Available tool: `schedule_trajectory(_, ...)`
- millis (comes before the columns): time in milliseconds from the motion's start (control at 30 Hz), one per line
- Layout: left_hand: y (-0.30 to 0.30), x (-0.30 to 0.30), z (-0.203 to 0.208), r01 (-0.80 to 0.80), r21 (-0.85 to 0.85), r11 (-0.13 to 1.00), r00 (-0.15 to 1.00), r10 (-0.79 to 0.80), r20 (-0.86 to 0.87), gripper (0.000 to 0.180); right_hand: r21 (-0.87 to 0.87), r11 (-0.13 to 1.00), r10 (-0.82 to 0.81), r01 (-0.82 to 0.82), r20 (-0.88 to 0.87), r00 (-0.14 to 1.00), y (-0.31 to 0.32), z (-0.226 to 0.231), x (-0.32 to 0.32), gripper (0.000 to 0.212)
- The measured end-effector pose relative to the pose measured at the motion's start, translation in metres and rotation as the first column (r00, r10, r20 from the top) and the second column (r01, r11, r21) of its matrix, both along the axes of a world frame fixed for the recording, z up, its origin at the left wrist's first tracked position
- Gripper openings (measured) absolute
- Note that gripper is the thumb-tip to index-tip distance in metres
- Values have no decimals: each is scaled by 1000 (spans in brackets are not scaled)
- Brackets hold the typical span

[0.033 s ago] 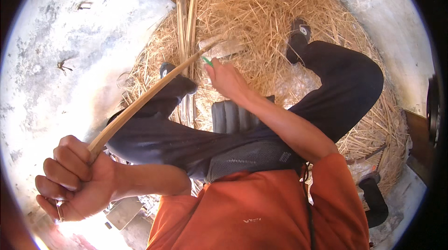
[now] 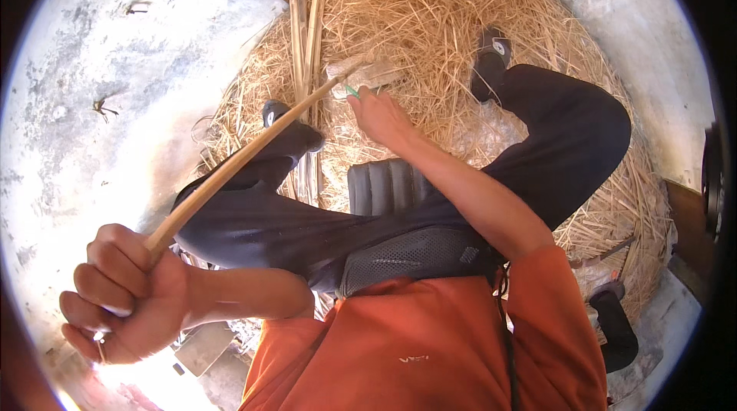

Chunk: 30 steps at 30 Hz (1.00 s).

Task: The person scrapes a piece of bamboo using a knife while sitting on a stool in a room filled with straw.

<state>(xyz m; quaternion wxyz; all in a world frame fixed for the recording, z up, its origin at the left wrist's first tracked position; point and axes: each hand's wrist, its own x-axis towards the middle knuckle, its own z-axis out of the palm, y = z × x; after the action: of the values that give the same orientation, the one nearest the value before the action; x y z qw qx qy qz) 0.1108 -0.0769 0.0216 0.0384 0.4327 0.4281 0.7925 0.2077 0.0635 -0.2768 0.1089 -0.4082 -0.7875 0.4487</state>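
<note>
My left hand (image 2: pixel 127 296) is closed in a fist at the lower left, gripping the thick near end of a long tan wooden stick (image 2: pixel 246 154). The stick slants up and to the right over my left leg, and its thin tip lies over a pale flat block (image 2: pixel 384 75) on the straw. Near that tip, my right hand (image 2: pixel 384 121) is closed around a slim tool with a green part (image 2: pixel 351 92). The green part sits beside the stick; whether it touches the wood I cannot tell. My right fingers hide most of the tool, so its exact kind is unclear.
Straw-like shavings (image 2: pixel 430 4) cover the floor ahead. Several long split strips (image 2: pixel 307 42) lie left of the block. A whitish stained surface (image 2: pixel 130 127) is at the left, a pale wall (image 2: pixel 629 27) at the right. A black ribbed cushion (image 2: pixel 388 184) lies between my legs.
My right hand has shifted slightly up and to the right with the green tool, nearer the stick's tip. The stick and my left hand have barely moved.
</note>
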Motion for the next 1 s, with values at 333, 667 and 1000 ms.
schedule_trajectory(333, -13, -14, -1, 38, -76, 996, 998, -42, -39, 42, -48, 999, 10, -10, 6, 1000, -10, 10, -11, 42)
schedule_trajectory(667, -24, -24, -3, 101, -31, 994, 994, -100, 36, 42, -199, 973, 53, -119, -310, 949, -40, 78, -6, 32)
schedule_trajectory(1000, -3, -5, 0, -528, -70, 846, 841, 533, 95, 43, -91, 995, 26, -44, -184, 983, -39, 63, -10, 33)
